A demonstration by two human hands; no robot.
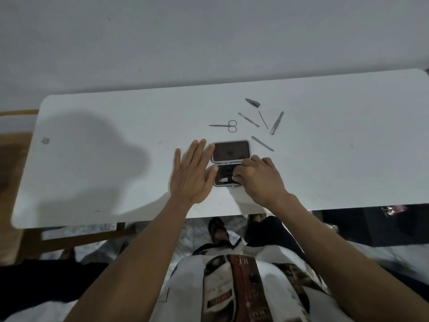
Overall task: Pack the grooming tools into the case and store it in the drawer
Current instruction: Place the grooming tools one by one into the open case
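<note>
Head view. The case (231,163) lies open on the white bench (92,159), lid half on the far side, tray half on the near side. The left hand (191,173) lies flat just left of the case, fingers (201,149) straight and spread; the fingertips reach the left edge of the lid, and the thumb touches the left edge of the tray half. This hand holds nothing.

The right hand (257,180) covers the right part of the tray half. Its fingers are curled together and clamped on a small metal tool (224,180), which lies crosswise in the tray half. The tool's free end points left, away from the right fingertips and toward the left thumb. How far the tool is seated in the tray cannot be told.

The remaining tools lie loose on the bench beyond the fingers of both hands:
- Scissors (226,125): beyond the left fingertips, past the far edge of the lid, blades pointing left.
- Nail clipper (252,102): farthest from both hands.
- Thin pusher (248,119): between the scissors and the pick.
- Slim pick (263,119): just right of the pusher.
- Tweezers (276,123): right of the pick, tips pointing near.
- Nail file (262,143): nearest to the right knuckles, just right of the lid, not touching it.

None of these loose tools touches another or a hand.
</note>
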